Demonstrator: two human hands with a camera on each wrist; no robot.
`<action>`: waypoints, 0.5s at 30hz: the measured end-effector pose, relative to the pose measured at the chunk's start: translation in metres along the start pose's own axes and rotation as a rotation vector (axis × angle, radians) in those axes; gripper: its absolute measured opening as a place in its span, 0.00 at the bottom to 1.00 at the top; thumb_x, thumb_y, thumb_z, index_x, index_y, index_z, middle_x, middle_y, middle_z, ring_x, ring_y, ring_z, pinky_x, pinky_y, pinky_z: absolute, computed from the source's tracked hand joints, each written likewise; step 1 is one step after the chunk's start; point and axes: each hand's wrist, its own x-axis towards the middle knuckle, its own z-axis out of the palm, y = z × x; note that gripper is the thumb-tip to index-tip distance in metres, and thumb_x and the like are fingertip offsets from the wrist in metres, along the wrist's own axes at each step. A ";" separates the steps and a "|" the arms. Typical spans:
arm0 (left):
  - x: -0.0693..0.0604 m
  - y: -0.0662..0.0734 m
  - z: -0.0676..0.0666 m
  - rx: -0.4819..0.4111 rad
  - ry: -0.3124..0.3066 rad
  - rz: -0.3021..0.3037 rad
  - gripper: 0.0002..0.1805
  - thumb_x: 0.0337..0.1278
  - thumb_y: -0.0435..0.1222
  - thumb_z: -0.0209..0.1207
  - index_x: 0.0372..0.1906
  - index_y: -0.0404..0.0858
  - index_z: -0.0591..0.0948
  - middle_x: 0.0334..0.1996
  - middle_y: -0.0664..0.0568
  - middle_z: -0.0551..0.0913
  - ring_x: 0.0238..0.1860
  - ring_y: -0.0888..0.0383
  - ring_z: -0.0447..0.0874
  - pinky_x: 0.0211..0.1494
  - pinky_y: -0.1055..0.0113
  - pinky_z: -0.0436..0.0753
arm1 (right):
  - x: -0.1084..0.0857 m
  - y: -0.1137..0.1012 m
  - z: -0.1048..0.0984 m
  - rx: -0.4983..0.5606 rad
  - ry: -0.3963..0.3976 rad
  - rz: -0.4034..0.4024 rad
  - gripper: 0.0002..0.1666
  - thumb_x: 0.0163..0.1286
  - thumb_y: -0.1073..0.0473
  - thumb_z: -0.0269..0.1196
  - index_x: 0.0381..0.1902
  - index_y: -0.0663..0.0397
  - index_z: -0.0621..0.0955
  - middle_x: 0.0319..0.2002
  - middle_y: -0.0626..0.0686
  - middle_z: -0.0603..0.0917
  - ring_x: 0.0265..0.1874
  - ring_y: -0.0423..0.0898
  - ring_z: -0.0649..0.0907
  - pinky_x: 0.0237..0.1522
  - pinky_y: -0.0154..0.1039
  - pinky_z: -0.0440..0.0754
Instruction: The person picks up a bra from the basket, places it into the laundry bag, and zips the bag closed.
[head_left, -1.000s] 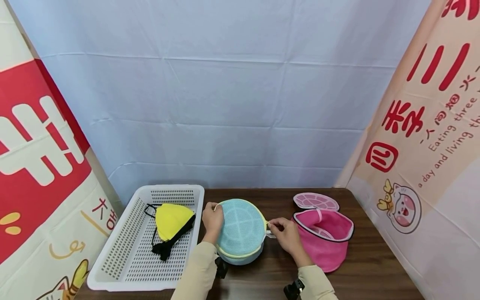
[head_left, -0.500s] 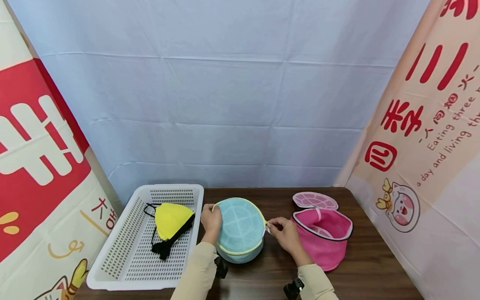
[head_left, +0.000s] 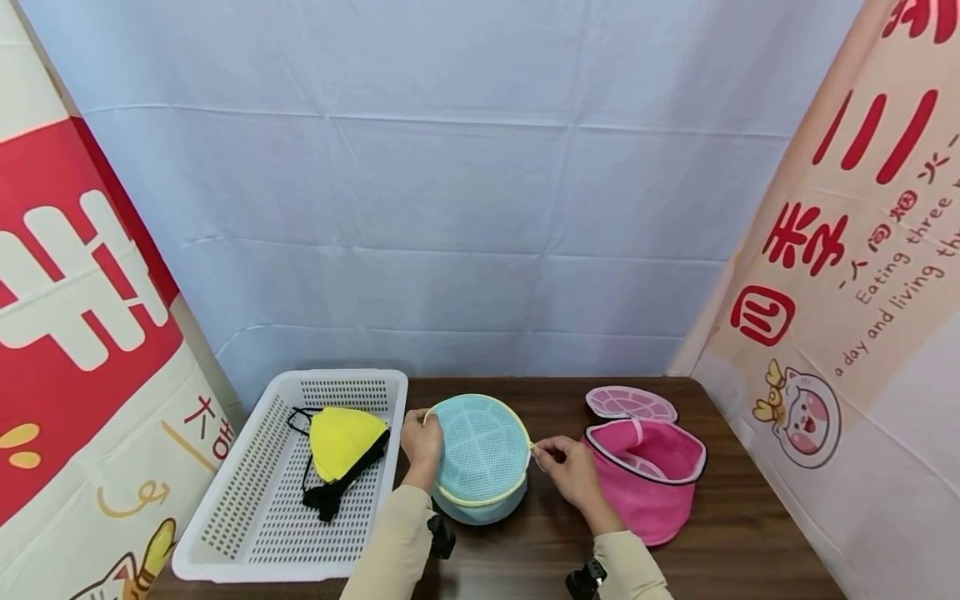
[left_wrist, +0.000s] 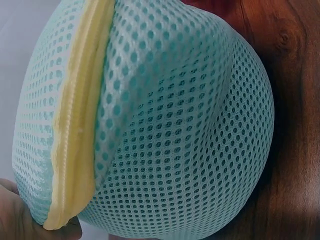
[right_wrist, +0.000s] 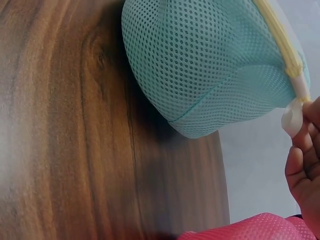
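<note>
A round light-blue mesh laundry bag point(head_left: 483, 446) with a yellow zipper rim stands on the table, its top closed over. At its left side my left hand point(head_left: 422, 446) pinches the rim; in the left wrist view the yellow zipper point(left_wrist: 77, 120) runs down to the fingers point(left_wrist: 17, 220). On the opposite side my right hand point(head_left: 573, 471) pinches the end of the zipper band. A small white loop tab point(right_wrist: 292, 119) hangs by those fingertips in the right wrist view. Whether they hold the zipper pull itself is unclear.
Left of the bag stands a white perforated basket point(head_left: 225, 517) holding a yellow and black item point(head_left: 347, 442) with thin black straps. To the right, an open pink mesh bag point(head_left: 648, 508) with a pink patterned lid point(head_left: 633, 403) stands on the brown wooden table point(head_left: 750, 533). Cloth hangs behind.
Both hands keep their grips on the rim. The bag's rim has risen very slightly, and the white tab at the right hand shows less than before.
</note>
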 end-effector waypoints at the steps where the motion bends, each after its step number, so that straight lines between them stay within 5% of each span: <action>1: 0.000 0.001 0.000 0.008 -0.007 0.004 0.11 0.62 0.30 0.47 0.45 0.30 0.76 0.38 0.40 0.76 0.39 0.45 0.73 0.43 0.51 0.72 | 0.000 0.000 0.000 0.004 0.002 0.001 0.03 0.54 0.68 0.68 0.26 0.62 0.83 0.21 0.43 0.79 0.20 0.38 0.76 0.23 0.32 0.74; 15: -0.001 0.006 -0.014 0.163 -0.140 0.081 0.18 0.60 0.31 0.51 0.53 0.28 0.76 0.47 0.37 0.78 0.48 0.42 0.75 0.47 0.51 0.74 | -0.001 0.003 0.000 0.010 0.038 0.023 0.05 0.53 0.73 0.66 0.30 0.66 0.83 0.23 0.48 0.81 0.21 0.38 0.76 0.24 0.32 0.75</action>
